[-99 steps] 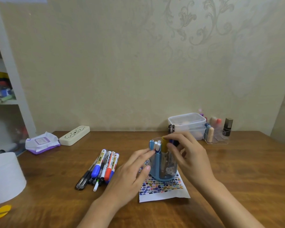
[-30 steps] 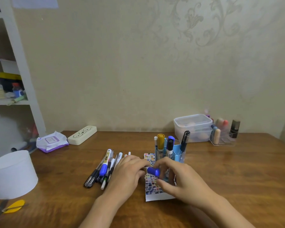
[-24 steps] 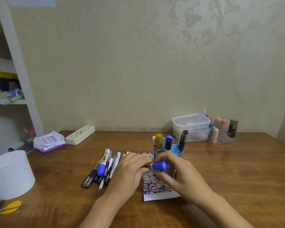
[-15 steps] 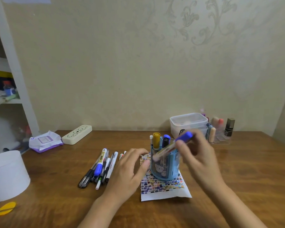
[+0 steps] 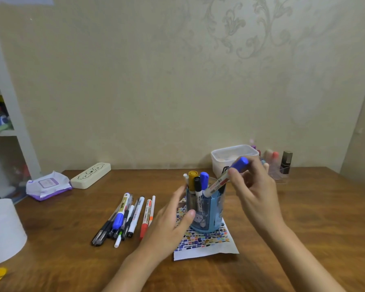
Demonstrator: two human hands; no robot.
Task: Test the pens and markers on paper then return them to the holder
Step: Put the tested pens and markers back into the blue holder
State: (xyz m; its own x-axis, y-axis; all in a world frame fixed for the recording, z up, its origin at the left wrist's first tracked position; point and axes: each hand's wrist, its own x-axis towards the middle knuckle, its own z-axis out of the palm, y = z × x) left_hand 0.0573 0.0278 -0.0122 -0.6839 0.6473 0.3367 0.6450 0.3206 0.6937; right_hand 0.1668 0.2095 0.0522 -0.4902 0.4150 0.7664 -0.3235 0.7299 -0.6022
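A blue pen holder (image 5: 207, 216) stands on a sheet of paper (image 5: 207, 243) covered with colour swatches. Several markers stick up from it, among them a yellow-capped marker (image 5: 192, 180). My right hand (image 5: 255, 192) pinches a blue-capped marker (image 5: 226, 179), tilted, with its lower end at the holder's rim. With relaxed fingers, my left hand (image 5: 169, 224) rests against the holder's left side. A pile of pens and markers (image 5: 126, 218) lies on the table to the left of the paper.
At the back right stand a lidded plastic box (image 5: 230, 157) and a clear tray of small bottles (image 5: 282, 165). A cream pencil case (image 5: 91, 175) and a wipes pack (image 5: 47, 184) lie at the back left. A white cylinder (image 5: 2, 230) sits at the left edge.
My right hand capped the blue marker over the paper, lifted it and brought it to the holder's rim. My left hand let go of the marker and moved to the holder's side.
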